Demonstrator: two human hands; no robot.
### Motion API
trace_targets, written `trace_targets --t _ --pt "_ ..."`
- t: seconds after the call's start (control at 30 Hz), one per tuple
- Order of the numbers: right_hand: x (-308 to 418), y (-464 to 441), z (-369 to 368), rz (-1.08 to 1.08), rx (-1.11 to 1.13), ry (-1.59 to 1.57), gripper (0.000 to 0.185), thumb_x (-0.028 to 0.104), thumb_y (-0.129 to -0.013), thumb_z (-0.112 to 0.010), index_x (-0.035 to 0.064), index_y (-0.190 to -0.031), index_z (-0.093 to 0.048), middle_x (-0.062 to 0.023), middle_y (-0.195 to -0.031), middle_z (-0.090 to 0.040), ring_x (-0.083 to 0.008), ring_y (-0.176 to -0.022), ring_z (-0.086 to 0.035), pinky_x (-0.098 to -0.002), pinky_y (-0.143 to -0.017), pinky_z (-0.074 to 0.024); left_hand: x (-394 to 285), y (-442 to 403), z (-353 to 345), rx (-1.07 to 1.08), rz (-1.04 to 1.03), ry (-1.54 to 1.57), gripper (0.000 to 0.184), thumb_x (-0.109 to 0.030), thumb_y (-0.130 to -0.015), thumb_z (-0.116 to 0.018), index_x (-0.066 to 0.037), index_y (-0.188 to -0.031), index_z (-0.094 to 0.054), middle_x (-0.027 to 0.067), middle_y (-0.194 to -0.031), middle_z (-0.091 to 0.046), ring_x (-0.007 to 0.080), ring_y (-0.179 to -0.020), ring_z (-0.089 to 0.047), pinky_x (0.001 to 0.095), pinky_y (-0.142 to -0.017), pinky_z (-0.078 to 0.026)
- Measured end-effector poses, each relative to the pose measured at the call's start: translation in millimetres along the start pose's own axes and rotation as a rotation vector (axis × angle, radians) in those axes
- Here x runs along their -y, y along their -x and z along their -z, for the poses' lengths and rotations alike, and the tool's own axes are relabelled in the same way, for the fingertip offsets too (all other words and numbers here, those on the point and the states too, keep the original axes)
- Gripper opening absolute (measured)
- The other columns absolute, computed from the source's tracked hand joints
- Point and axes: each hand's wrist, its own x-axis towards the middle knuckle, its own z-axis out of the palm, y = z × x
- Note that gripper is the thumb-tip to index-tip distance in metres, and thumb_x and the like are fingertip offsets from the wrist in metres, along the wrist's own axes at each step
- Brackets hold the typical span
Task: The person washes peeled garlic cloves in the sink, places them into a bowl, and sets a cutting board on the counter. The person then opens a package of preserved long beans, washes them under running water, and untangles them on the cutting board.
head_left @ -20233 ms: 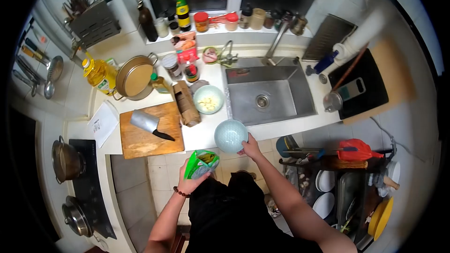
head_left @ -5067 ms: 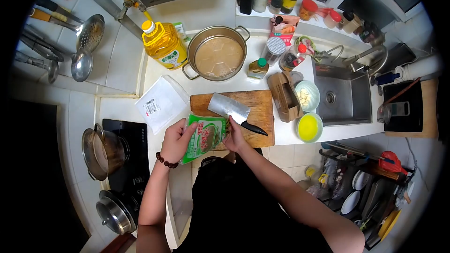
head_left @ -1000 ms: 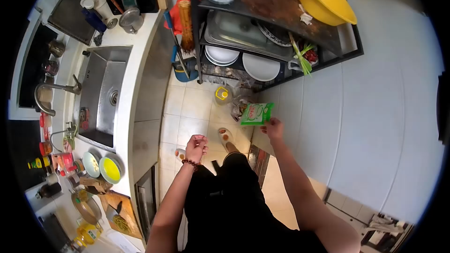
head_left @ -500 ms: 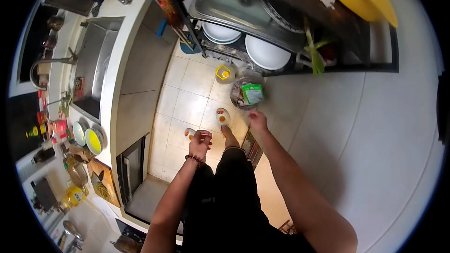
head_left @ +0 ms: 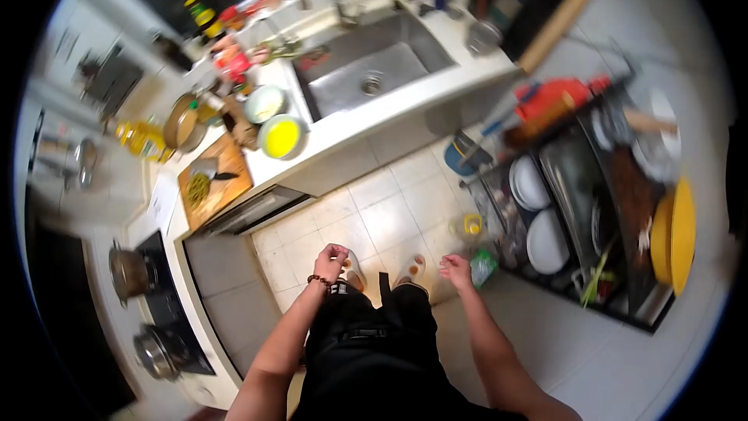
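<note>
Pale floor tiles lie under both hands, and a white counter runs beyond them. Over the tiles, the left hand is empty, its fingers loosely curled and partly open. Also empty, the right hand has its fingers slightly bent, thumb a little apart. Just right of the right hand is a green packet, blurred; a jug is just beyond that hand. A rack holding plates is farther right. Beyond the left hand and leftward, a chopping board bears a cleaver and a green heap, near a bowl of yellow liquid.
</note>
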Motion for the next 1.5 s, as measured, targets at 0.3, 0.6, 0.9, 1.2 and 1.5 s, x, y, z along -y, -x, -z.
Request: trace_targets --t 0.3,0.6,0.9,1.2,1.5 --pt "269.9 -1.3 -261.2 0.377 0.514 0.261 0.021 0.014 -0.098 -0.065 0.0004 -0.113 -0.066 -0.0089 -0.098 -0.072 -0.0158 -0.082 -0.071 -0.0260 -0.070 -0.0558 82.9 -29.0 218.9 -0.484 -0.019 0.401 0.021 -0.023 -0.092 -0.072 -0.007 -0.103 -0.066 0.0025 -0.088 -0.066 0.0143 -0.073 -0.068 0.0275 -0.058 -0.056" --pt "327.9 8.3 -573.2 0.649 0.626 0.732 0.026 0.016 -0.090 -0.072 -0.0006 -0.110 -0.068 -0.0158 -0.096 -0.073 -0.0240 -0.083 -0.071 -0.0338 -0.077 -0.0570 87.5 -108.1 493.5 -0.893 -0.239 -0.245 0.072 -0.028 -0.076 -0.087 -0.004 -0.134 -0.052 0.0220 -0.129 -0.057 0.0364 -0.117 -0.057 0.0456 -0.098 -0.050" --pt "347.3 -26.7 -726.2 0.786 0.422 1.246 0.045 0.025 -0.083 -0.075 -0.0011 -0.117 -0.061 -0.0242 -0.117 -0.064 -0.0418 -0.105 -0.064 -0.0472 -0.089 -0.0536 52.5 -201.9 595.2 -0.609 -0.117 -0.363 0.107 -0.041 -0.065 -0.092 -0.007 -0.150 -0.036 0.0223 -0.145 -0.044 0.0408 -0.131 -0.046 0.0465 -0.107 -0.044" --pt "329.8 -55.8 -773.0 0.778 0.379 1.583 0.062 0.025 -0.081 -0.076 0.0034 -0.132 -0.049 -0.0180 -0.127 -0.057 -0.0368 -0.122 -0.055 -0.0479 -0.103 -0.0451 34.9 -223.5 589.9 -0.409 -0.081 -0.871 0.129 -0.048 -0.058 -0.093 -0.004 -0.156 -0.023 0.0180 -0.148 -0.039 0.0383 -0.138 -0.038 0.0586 -0.108 -0.037" --pt "329.7 -74.4 -764.1 0.757 0.261 1.481 0.055 0.023 -0.083 -0.075 0.0026 -0.128 -0.052 -0.0192 -0.126 -0.059 -0.0384 -0.120 -0.056 -0.0478 -0.100 -0.0478 28.0 -235.3 570.1 -0.431 -0.149 -0.898 0.091 -0.040 -0.064 -0.089 -0.001 -0.134 -0.046 0.0192 -0.128 -0.056 0.0369 -0.123 -0.053 0.0545 -0.104 -0.041"
